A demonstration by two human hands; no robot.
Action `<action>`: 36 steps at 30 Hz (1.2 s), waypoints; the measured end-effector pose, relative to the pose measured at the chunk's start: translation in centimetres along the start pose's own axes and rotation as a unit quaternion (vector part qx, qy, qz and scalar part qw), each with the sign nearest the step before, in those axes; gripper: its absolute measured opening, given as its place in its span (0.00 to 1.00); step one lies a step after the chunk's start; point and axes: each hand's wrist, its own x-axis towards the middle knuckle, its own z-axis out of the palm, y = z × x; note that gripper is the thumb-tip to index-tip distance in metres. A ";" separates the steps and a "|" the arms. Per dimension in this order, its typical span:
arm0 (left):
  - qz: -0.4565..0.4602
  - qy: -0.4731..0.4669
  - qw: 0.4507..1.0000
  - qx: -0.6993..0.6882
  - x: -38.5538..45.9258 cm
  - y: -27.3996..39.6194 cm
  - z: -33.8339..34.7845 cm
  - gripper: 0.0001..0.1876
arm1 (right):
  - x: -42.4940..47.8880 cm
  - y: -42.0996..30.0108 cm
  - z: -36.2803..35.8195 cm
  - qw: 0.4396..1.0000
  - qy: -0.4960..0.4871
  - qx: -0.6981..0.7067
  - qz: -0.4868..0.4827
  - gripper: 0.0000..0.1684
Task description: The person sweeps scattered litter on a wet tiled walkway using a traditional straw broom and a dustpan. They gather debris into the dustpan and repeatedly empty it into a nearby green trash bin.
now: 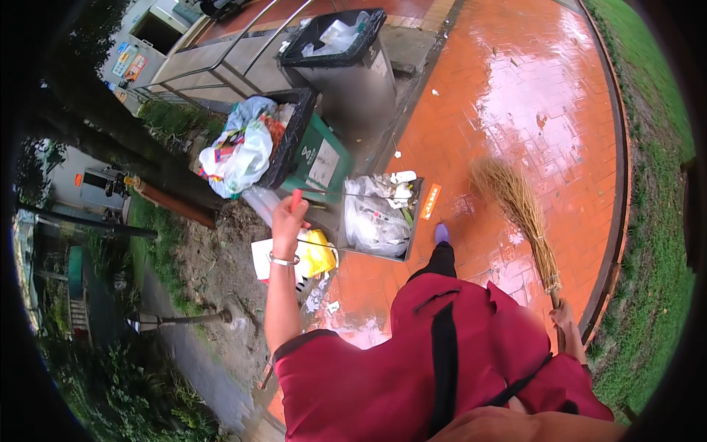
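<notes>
My left hand, with a metal bangle at the wrist, grips the red handle of a metal dustpan. The dustpan has thin metal rods running to that handle. Inside it are a white plastic bag, a white cup-like item and other litter. In my right hand is the wooden handle of a straw broom. Its bristles fan out over the wet orange paving, to the right of the dustpan; whether they touch the ground is unclear.
A green wheeled bin overflows with bags beside the dustpan. Behind it stands a grey bin. Yellow and white refuse lies near my left forearm. A metal railing, tree trunk and raised kerb border the path.
</notes>
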 end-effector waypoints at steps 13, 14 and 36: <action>0.061 0.003 0.998 -0.016 25.5 25.8 1.9 0.05 | 13.1 -19.2 -5.4 0.996 0.017 0.082 0.011 0.16; 0.054 0.024 0.998 -0.031 27.4 27.8 2.6 0.05 | 13.9 -20.7 -6.0 0.995 0.021 0.094 0.019 0.16; -0.003 0.209 0.978 0.000 66.8 42.5 7.8 0.08 | 43.8 -51.1 -21.4 0.996 -0.005 0.088 -0.034 0.12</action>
